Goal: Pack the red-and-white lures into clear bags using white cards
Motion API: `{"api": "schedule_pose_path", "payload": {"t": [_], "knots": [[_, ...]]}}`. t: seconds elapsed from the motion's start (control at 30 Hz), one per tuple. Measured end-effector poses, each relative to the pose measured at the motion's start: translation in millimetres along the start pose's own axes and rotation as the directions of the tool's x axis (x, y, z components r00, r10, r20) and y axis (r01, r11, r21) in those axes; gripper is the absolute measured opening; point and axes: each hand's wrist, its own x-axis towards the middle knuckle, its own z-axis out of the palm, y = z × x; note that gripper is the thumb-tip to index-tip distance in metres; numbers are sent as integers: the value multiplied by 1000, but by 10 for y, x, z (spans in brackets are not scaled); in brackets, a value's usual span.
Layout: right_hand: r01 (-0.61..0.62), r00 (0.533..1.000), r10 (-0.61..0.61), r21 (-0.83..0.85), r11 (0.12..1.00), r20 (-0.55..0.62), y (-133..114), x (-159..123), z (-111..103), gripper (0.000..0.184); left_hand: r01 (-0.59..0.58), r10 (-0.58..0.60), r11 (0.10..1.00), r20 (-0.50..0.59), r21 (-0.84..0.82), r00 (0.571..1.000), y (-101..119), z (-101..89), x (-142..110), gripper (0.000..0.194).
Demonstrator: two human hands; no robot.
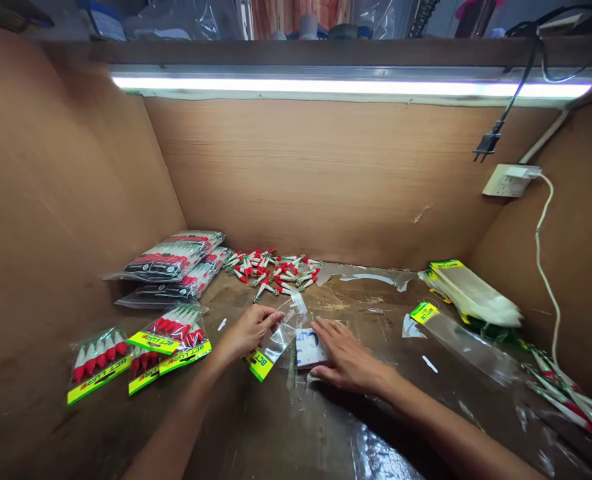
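Observation:
My left hand (255, 328) pinches the edge of a clear plastic bag (279, 341) between thumb and fingers. The bag's yellow header, printed BCT LURE, points down toward me. To its right, my right hand (349, 357) lies with fingers stretched out and thumb apart over the right side of a small white block (307, 348) with blue markings. Part of the block is hidden under that hand. Behind both hands is a loose pile of red and white fishing lures (276, 270) with green tinsel tails.
At left are filled lure packs (169, 340) and stacked larger bags of lures (176, 260). On the right lie a bag with a yellow header (461, 340), a stack of header bags (476, 293) and more lures (566, 393). A black plug (489, 142) hangs above.

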Motion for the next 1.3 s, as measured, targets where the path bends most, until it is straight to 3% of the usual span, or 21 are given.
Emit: {"api": "schedule_pose_path", "payload": {"t": [0.07,0.2,0.3,0.4,0.57,0.67,0.8,0.87,1.03,1.2,1.3], "knots": [[20,998,-16,-63,998,57,-124,140,77,95,4,-4,999,2,40,1000,-71,-65,-1,59],[71,995,-66,-60,996,69,-251,278,79,86,19,-25,997,78,78,997,-215,-58,-38,64],[182,959,-181,15,983,217,-229,111,-63,90,23,-34,996,128,84,991,-283,-35,-68,63],[165,926,-186,90,982,328,-173,-203,-256,82,-43,20,985,141,167,990,-299,-40,-86,59],[-2,952,-29,101,995,304,-109,-695,-419,45,-174,119,913,167,369,979,-263,-40,-119,56],[-185,972,169,90,979,161,-65,-892,-319,30,-206,134,872,188,444,973,-237,-4,-136,53],[-396,917,398,75,915,-19,52,-1018,-88,74,-234,129,854,247,464,960,-213,53,-135,49],[-417,905,422,89,905,-48,127,-1022,-32,80,-237,116,850,272,471,955,-206,72,-130,49],[-362,921,374,112,925,-106,207,-936,-148,84,-234,89,836,298,496,950,-186,111,-138,48],[-183,983,183,124,975,12,72,-820,-345,88,-266,112,824,316,500,942,-149,167,-162,45],[-56,997,49,125,991,62,32,-733,-411,88,-301,146,842,349,448,926,-124,201,-176,42]]}}
